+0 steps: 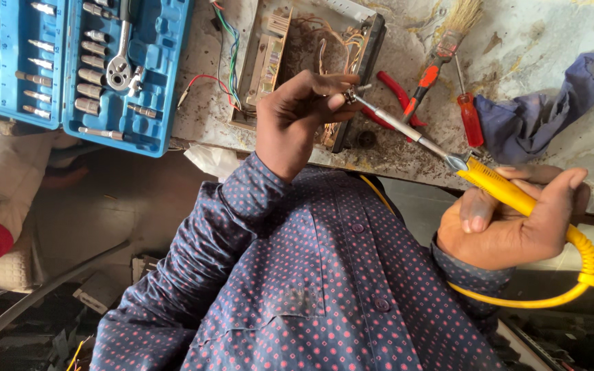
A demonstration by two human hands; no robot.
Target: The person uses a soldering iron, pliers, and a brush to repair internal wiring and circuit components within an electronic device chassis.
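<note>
The right hand (517,220) is wrapped around the yellow handle of a soldering iron (496,182), fingers curled over it and the thumb lying along the top, so the grip is firm and closed. The iron's metal shaft runs up and leftward from that handle, and its tip meets the left hand (300,110), whose thumb and fingertips are pressed together in a pinch right at the tip; whatever small piece they pinch is too tiny to make out. A yellow cord (517,301) leaves the back of the handle through a ribbed sleeve and loops down across the person's dotted navy shirt (311,275). Taking the soldering iron as the marker: just behind its tip, under the left hand, sits an opened electrical unit (290,48) with thin copper-coloured wires spilling inside it and red, green and white leads trailing off its left edge. Just above the shaft lie red-handled pliers (397,89), with an orange-handled brush (441,45) and a red-handled screwdriver (469,117) close by on the far side of it. Beyond the handle, to the right, a crumpled blue cloth (537,113) rests on the stained, grimy workbench (586,41). Well off to the left of the iron, past the electrical unit, an open blue socket set case (80,62) holds a ratchet and rows of metal sockets and bits.
</note>
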